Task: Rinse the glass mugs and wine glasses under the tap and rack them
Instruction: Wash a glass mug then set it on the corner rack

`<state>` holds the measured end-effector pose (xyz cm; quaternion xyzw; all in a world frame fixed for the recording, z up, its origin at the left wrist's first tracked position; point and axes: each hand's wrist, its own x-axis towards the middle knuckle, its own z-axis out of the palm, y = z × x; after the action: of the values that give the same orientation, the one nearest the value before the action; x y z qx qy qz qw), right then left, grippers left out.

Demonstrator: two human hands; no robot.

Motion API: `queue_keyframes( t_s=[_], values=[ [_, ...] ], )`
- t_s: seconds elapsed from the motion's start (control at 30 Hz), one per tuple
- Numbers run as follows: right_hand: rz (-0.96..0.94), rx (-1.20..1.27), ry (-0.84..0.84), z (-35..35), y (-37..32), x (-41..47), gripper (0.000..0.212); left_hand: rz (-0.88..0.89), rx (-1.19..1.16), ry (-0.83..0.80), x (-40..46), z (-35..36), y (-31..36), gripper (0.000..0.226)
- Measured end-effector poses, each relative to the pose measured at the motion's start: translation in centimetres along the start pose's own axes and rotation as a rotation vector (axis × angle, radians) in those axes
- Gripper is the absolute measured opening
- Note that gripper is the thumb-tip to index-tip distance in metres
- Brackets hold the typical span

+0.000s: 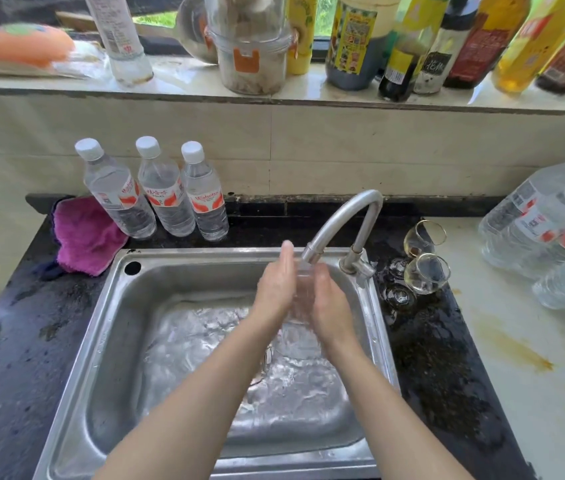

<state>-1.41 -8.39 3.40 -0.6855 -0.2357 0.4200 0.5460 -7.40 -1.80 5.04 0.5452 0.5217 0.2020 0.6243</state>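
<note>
Two hands meet under the tap spout [312, 255] over the steel sink [107, 341]. The left hand [275, 285] stands with fingers straight and upward, palm facing right. The right hand [329, 303] faces it, palm left, fingers slightly bent. Between the palms sits a clear glass item [303, 289]; it is too blurred and transparent to identify as a mug or a wine glass. Both palms press against its sides. Water runs from the spout onto this item and pools in the sink basin.

Two wine glasses with gold rims lie on the dark counter [440, 368] just right of the tap base: the far wine glass [423, 237] and the near wine glass [426, 273], both tilted on their sides with the feet pointing toward the sink.

Three small water bottles [166, 192] stand upright behind the sink's left corner. A magenta cloth [83, 233] lies beside them. Large water bottles [547, 230] rest at the right edge.
</note>
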Motion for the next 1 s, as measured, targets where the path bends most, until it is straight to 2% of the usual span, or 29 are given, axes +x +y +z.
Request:
queue_keyframes(
  t_s=[0.03, 0.1, 0.2, 0.37, 0.43, 0.53, 0.57, 0.63, 0.7, 0.8, 0.87, 0.93, 1.0],
  values=[
    [-0.028, -0.009, 0.017, 0.0, 0.1, -0.1, 0.049, -0.039, -0.073, -0.066, 0.2, -0.1, 0.3, 0.048],
    [-0.088, 0.002, 0.042, -0.1, 0.3, -0.1, 0.050, -0.010, -0.155, -0.121, -0.1, 0.2, 0.6, 0.035],
    [-0.155, -0.038, 0.037, -0.3, -0.2, 0.1, 0.050, 0.125, -0.249, -0.007, -0.8, 0.9, 0.5, 0.032],
    [-0.083, -0.055, -0.016, -0.4, -0.8, -0.4, 0.014, 0.299, -0.177, 0.128, -0.4, 0.7, 0.0, 0.029],
    [-0.029, -0.039, -0.037, -0.4, -0.8, -0.2, 0.017, 0.301, -0.126, 0.162, -0.4, 1.1, -0.7, 0.036],
    [0.131, 0.020, -0.101, -0.3, -0.6, 1.4, 0.048, 0.306, 0.069, 0.267, -1.4, 1.6, -1.5, 0.043],
    [0.180, 0.030, -0.128, -0.2, -0.8, 1.6, 0.052, 0.297, 0.127, 0.280, -1.4, 1.7, -1.9, 0.043],
    [0.177, 0.019, -0.156, 0.1, -0.3, 1.5, 0.041, 0.293, 0.163, 0.270, -1.0, 1.4, -2.4, 0.042],
    [0.114, 0.033, -0.131, 0.1, 0.4, 0.5, 0.028, 0.230, 0.126, 0.238, 0.2, 0.7, -2.4, 0.038],
    [-0.059, -0.017, -0.137, 0.2, 0.9, -1.0, 0.037, -0.049, 0.054, 0.149, 2.1, 0.5, -0.8, 0.028],
    [-0.079, -0.084, -0.019, 0.0, 1.1, -0.2, 0.044, -0.131, 0.165, 0.092, 1.6, 1.4, -0.4, 0.019],
    [0.030, 0.011, 0.128, -0.5, 1.0, 1.4, 0.045, 0.009, 0.354, 0.060, 0.2, 2.9, -1.0, 0.027],
    [0.121, 0.182, 0.165, -1.1, 1.2, 2.5, 0.049, 0.323, 0.607, 0.016, -1.5, 3.0, -2.0, 0.051]
  ],
)
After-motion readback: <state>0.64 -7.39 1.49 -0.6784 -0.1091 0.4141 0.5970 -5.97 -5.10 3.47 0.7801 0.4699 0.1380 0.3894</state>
